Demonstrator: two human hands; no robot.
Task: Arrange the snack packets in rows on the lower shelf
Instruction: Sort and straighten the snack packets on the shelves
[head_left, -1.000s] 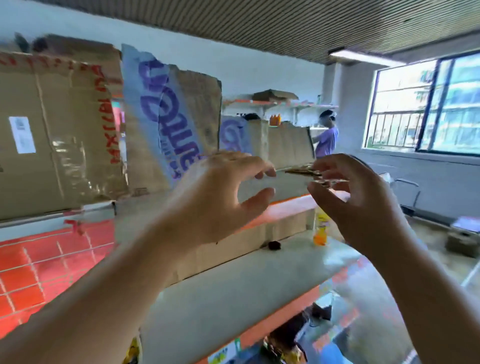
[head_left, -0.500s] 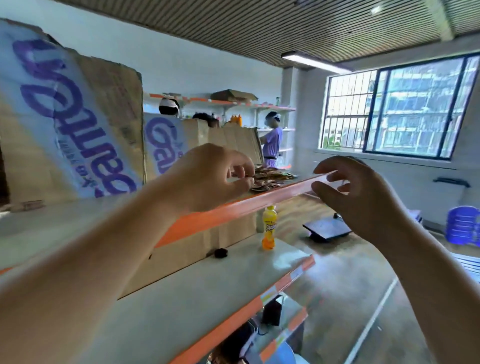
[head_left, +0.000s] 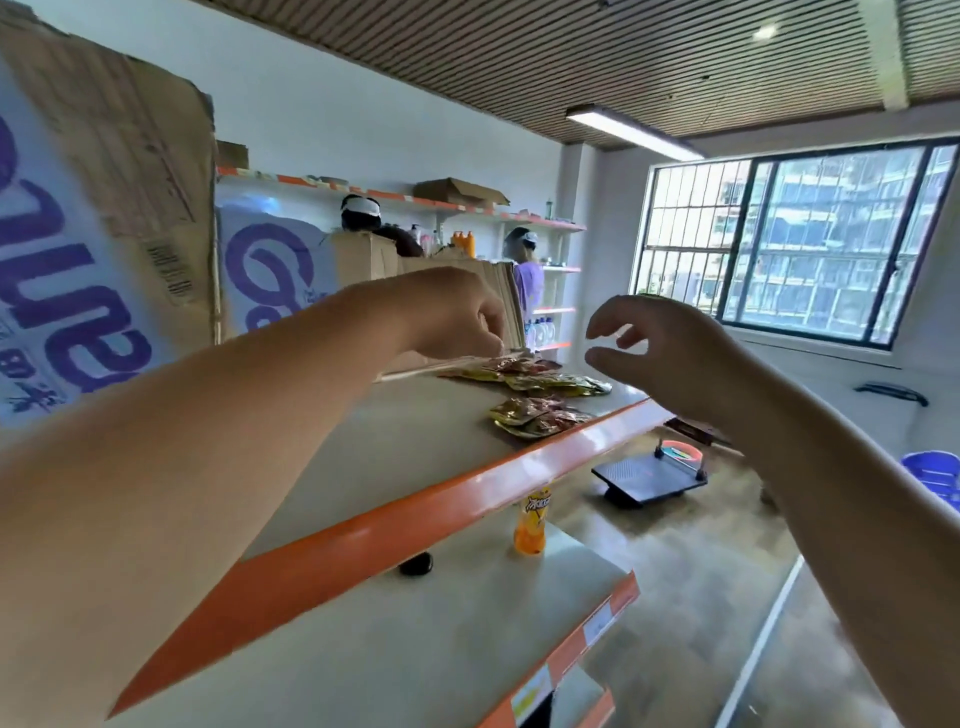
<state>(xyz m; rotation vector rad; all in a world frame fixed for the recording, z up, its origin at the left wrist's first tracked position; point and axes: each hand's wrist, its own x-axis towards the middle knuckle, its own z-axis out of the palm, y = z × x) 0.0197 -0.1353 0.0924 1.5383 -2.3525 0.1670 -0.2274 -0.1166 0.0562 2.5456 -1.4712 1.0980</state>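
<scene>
Several red-and-gold snack packets lie in two loose heaps on the upper shelf (head_left: 415, 519) with the orange front edge: a far heap (head_left: 545, 378) and a nearer heap (head_left: 540, 417). My left hand (head_left: 447, 312) reaches across this shelf with its fingers curled down, pinching a packet at the far heap's back edge, close to the cardboard. My right hand (head_left: 670, 353) hovers in the air just right of the heaps with loosely curled fingers, and nothing is in it. The lower shelf (head_left: 415, 654) shows below my left arm.
An orange drink bottle (head_left: 531, 525) and a small black object (head_left: 415, 564) stand on the lower shelf. Printed cardboard sheets (head_left: 104, 234) line the shelf's back. A black platform cart (head_left: 649, 475) and blue stools (head_left: 932, 475) stand on the floor. Two people (head_left: 527, 270) work behind.
The view has risen above the upper shelf, so the packet heaps now show. My left hand has dropped onto the far heap. My right hand has drawn back from the shelf edge.
</scene>
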